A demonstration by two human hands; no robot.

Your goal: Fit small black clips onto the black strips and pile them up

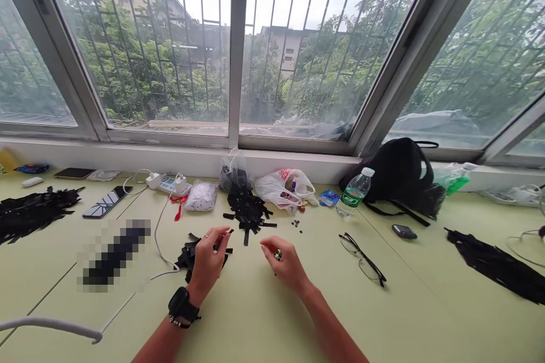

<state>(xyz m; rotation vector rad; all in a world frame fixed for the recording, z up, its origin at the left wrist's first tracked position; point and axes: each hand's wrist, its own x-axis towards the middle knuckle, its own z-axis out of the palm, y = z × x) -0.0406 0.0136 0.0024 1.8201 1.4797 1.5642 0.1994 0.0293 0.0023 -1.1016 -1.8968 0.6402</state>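
My left hand [209,261], a black watch on its wrist, pinches a thin black strip [226,232] above a small heap of black strips [190,258] on the pale green table [264,323]. My right hand [284,262] rests on the table a little to the right, fingers curled around a small dark piece with a light spot. A larger pile of black strips [247,210] lies just beyond both hands.
Glasses [361,258] lie to the right, with a water bottle [355,191], a black backpack [398,173] and a small black device [404,231]. Plastic bags [283,187], a power strip with chargers [168,183], a phone [106,202] and more black strip piles [34,210] sit along the window side.
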